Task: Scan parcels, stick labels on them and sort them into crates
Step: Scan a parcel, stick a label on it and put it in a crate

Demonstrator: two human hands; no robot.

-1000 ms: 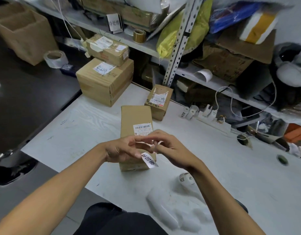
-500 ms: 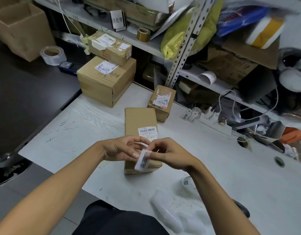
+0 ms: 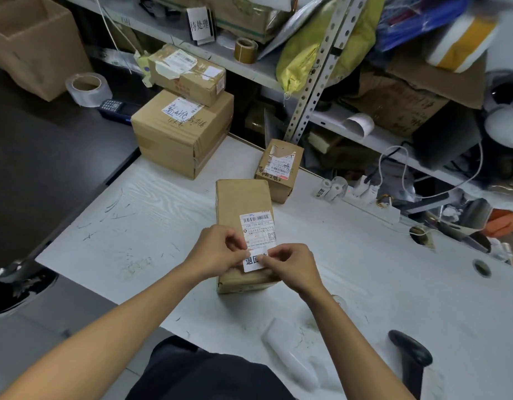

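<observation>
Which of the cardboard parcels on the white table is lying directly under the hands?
The long flat parcel nearest the person; both hands, left and right, hold a small white label on it.

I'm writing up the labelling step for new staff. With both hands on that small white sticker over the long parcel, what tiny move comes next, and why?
Probably press it flat. The white sticker lies on the long parcel just below its barcode label, and the left hand and right hand pinch its ends.

Bare forearms, no sleeves visible; bare hands, no gloves; dark trousers (image 3: 209,373) at lap.
</observation>
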